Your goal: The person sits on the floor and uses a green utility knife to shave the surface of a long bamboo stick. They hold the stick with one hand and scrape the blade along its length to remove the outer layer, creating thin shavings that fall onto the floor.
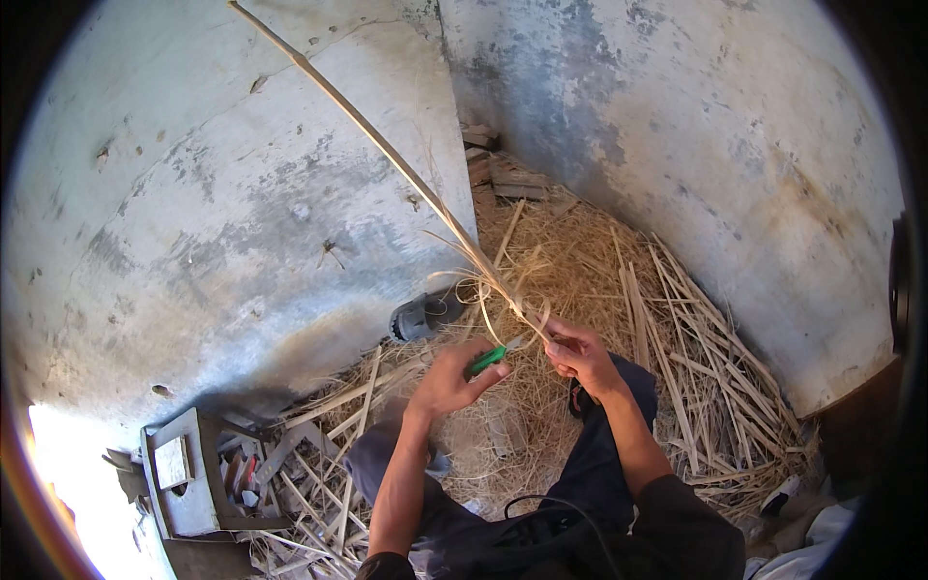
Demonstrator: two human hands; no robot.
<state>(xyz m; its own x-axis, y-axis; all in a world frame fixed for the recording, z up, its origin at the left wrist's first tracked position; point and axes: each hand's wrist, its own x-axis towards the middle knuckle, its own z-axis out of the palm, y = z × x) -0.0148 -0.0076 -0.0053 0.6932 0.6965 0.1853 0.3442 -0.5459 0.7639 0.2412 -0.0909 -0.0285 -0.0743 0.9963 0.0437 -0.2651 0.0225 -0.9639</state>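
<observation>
My left hand (447, 380) is closed around a green-handled knife (486, 361). Its short pale blade points right, toward the strip in my other hand; whether it touches cannot be told. A long, thin bamboo strip (391, 159) slants from the upper left down to my right hand (586, 361), whose fingers pinch its near end. Thin curled shavings (491, 307) hang from the strip just beyond the blade. My legs in dark trousers (611, 414) are spread below both hands.
A heap of fine shavings (561, 256) covers the floor ahead. Split strips (710, 358) lie piled along the right wall. A grey shoe (421, 316) shows near the left wall (242, 222). At lower left stands a worn box-like frame (193, 474) with scraps inside.
</observation>
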